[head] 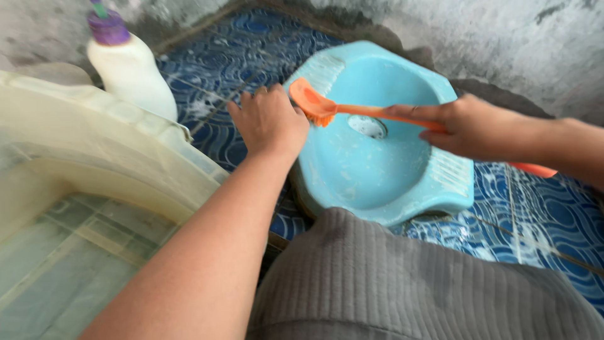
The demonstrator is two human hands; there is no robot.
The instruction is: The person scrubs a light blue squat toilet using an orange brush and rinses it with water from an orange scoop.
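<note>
**Brush head at the near-left rim of the blue squat pan**

Your right hand [469, 126] is wrapped around the handle of the orange brush [352, 109], fingers curled over the shaft with the forefinger laid along it. The bristle head sits at the upper left rim of the light blue squat pan [371, 170], just beside the ribbed footrest on that side, while the handle crosses above the drain hole [367, 126] and its tail sticks out past your wrist on the pan's right side.

Your left hand [269, 123] rests palm down on the pan's left edge, fingers loosely spread and holding nothing, touching or almost touching the brush head.

Left of the pan stands a white bottle with a purple cap [129, 63], and nearer to you on that same side is the pale water basin [113, 157]. Blue patterned floor tiles [541, 214] surround the pan, and your grey-clad knee [390, 283] covers its near edge.

What could go wrong, as I judge it: the bristles are so close to your left knuckles that a hard stroke toward the rim could scrape or splash them. The pan surface and tiles look wet, so the bracing hand may slide off the edge. A wide sweep left of the pan could knock the bottle over.
</note>
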